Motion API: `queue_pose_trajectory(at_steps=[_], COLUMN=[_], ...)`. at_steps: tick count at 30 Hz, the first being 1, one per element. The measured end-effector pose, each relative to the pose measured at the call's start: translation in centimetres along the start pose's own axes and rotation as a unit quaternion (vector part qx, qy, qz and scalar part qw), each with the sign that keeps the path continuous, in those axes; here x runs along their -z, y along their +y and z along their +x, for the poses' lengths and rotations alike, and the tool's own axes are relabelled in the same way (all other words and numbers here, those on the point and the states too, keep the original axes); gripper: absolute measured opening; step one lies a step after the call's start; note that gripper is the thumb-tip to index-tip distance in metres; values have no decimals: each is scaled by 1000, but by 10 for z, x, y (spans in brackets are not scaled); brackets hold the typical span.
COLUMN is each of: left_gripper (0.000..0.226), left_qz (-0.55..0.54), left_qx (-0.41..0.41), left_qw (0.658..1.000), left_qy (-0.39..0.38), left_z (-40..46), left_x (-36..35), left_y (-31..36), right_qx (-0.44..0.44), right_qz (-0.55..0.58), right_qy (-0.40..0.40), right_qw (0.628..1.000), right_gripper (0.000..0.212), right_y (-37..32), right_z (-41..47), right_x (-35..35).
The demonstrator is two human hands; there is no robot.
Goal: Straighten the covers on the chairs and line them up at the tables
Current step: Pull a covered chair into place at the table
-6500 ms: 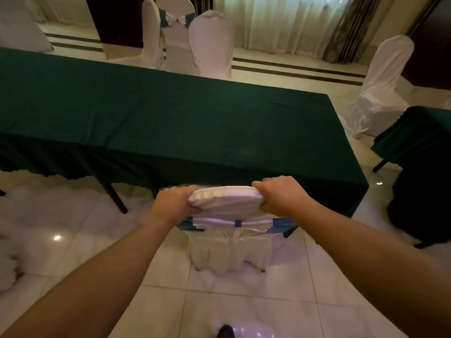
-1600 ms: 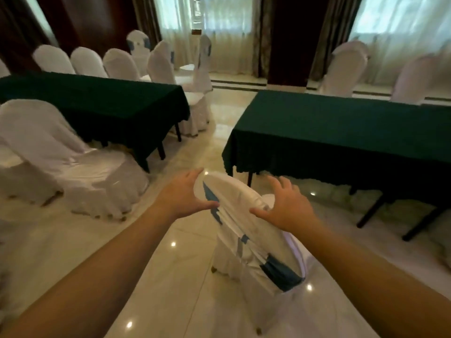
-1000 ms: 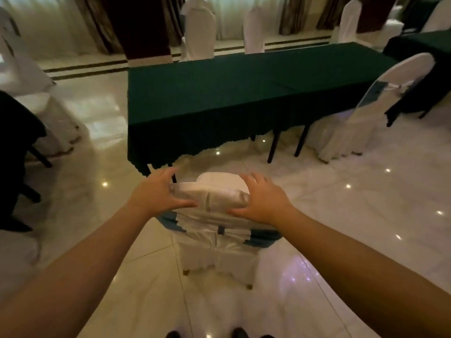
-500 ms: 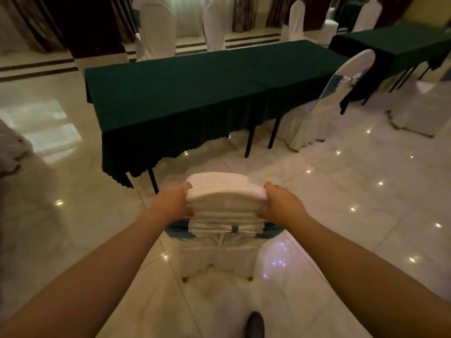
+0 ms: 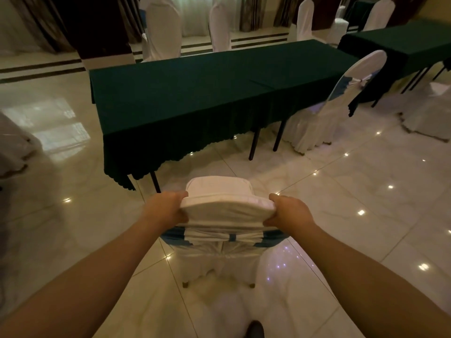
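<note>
Nearest, my shoe tip (image 5: 255, 329) shows on the pale tiled floor (image 5: 341, 196). Ahead of it stands the covered chair (image 5: 220, 250), its white cover gathered by a blue sash (image 5: 269, 240) across the back. My left hand (image 5: 167, 209) is closed over the left corner of the backrest top, my right hand (image 5: 290, 212) over the right corner; both grip cloth and frame together. The chair stands apart from the green-clothed table (image 5: 195, 93), near its left end, seat facing it. Step in hand, as I judge: lining up, not cover-smoothing. The next move calls for an even push forward with both hands, keeping the back parallel to the table edge. Farther right, a second covered chair (image 5: 327, 108) sits at the same table.
</note>
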State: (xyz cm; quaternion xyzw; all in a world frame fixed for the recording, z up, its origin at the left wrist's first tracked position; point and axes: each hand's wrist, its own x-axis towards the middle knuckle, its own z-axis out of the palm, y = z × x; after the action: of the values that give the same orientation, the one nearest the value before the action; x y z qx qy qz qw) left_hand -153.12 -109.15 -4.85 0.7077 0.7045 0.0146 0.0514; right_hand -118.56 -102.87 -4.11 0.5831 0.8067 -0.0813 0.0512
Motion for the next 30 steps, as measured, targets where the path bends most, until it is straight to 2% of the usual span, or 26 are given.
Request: queue_pose_trajectory(at_steps=[7,13,21,30], left_gripper=[42,52,47,44], left_qz=[6,28,45,42], left_qx=[9,46,94,136], left_qw=[1000,998,994,989], left_qy=[12,17,33,32], left_z=[20,52,90,147], left_x=[7,27,35,39], left_y=[19,41,72,81], right_qx=[33,60,86,97], right_qz=[-21,0,-2,-7], right_qy=[-8,13,15,30], right_qw=[999,998,996,995], right_gripper=[44,48,62,58], right_y=[22,48,84,107], right_z=[30,68,121,180], right_x=[20,42,61,78])
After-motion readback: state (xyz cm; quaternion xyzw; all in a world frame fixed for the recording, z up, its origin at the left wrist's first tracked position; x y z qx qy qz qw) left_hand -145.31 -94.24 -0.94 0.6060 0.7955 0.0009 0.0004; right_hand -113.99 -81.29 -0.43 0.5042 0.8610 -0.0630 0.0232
